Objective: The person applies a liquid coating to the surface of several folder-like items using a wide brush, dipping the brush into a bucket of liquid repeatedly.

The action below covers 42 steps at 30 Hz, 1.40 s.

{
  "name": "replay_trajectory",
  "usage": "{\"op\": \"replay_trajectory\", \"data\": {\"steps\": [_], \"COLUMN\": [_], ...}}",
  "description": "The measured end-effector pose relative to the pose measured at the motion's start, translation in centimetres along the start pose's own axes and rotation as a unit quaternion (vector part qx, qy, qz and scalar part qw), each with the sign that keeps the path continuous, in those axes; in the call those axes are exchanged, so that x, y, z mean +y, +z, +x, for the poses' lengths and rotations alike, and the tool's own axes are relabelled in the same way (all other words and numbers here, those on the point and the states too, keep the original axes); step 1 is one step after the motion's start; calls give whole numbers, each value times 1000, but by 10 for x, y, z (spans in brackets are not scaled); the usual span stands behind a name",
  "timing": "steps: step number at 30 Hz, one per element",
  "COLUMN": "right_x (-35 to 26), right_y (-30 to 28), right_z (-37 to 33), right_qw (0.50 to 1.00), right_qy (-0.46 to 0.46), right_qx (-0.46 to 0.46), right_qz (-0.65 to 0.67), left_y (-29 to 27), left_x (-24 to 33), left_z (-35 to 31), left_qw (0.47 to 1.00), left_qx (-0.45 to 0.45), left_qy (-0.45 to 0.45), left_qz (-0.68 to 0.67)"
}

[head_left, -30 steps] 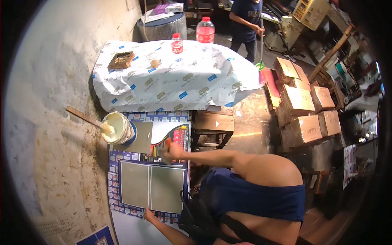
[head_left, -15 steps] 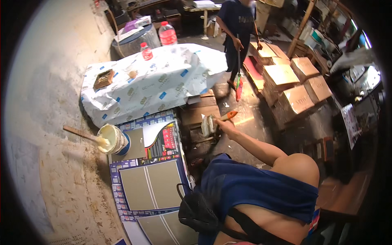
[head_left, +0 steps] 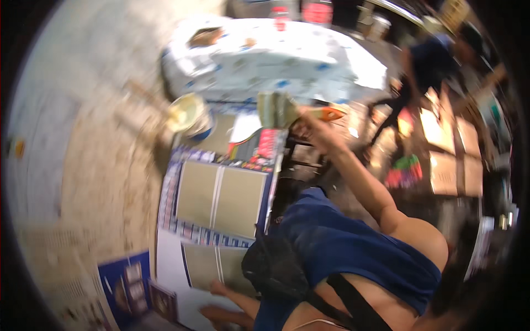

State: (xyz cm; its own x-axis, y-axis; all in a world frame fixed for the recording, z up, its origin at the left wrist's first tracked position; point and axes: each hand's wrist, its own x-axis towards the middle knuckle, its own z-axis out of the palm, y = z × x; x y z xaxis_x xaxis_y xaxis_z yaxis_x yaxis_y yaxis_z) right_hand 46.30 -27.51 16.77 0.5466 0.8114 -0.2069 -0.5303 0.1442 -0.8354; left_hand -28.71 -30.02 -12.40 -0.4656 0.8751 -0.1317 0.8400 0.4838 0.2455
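Note:
A wide flat brush (head_left: 276,110) with an orange handle is gripped in my right hand (head_left: 317,132), held out over the far right edge of the sheet-covered work surface. Its broad head is pale and points left. Just left of the brush stands a white and blue bucket (head_left: 201,124) of cream-coloured paste, with a wooden stick (head_left: 144,92) leaning out of it. My left hand (head_left: 219,288) is low in the picture, by the nearer grey panel (head_left: 201,265); its fingers are blurred. A second grey panel (head_left: 221,196) with white stripes lies beyond it.
A table draped in white printed sheeting (head_left: 248,66) stands at the far side, with red-labelled bottles (head_left: 280,19) on it. Cardboard boxes (head_left: 443,172) are stacked at the right. A co-worker (head_left: 433,60) bends over near them. A stained wall (head_left: 99,165) runs along the left.
The view has swung, so most things sit elsewhere in it. The brush has come nearer the bucket in my right hand. My left hand has come into view. The co-worker now bends down.

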Motion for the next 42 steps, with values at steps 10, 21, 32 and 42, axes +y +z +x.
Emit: {"op": "replay_trajectory", "data": {"steps": [10,21,32,42], "right_x": [21,175,115,142], "right_y": [212,269,335,380], "right_z": [233,409,421,416], "right_qw": [893,700,637,386], "right_qy": [-247,-265,-182,-110], "right_qx": [-237,-438,-506,-585], "right_qz": [-293,-498,-552,-705], "left_y": [-17,-20,-105,-89], "left_x": [168,160,75,92], "left_z": [96,117,41,-69], "left_qw": [715,773,814,956], "left_qx": [37,-23,-98,124], "left_qy": [665,460,241,-22], "left_qz": [213,437,519,266]}}
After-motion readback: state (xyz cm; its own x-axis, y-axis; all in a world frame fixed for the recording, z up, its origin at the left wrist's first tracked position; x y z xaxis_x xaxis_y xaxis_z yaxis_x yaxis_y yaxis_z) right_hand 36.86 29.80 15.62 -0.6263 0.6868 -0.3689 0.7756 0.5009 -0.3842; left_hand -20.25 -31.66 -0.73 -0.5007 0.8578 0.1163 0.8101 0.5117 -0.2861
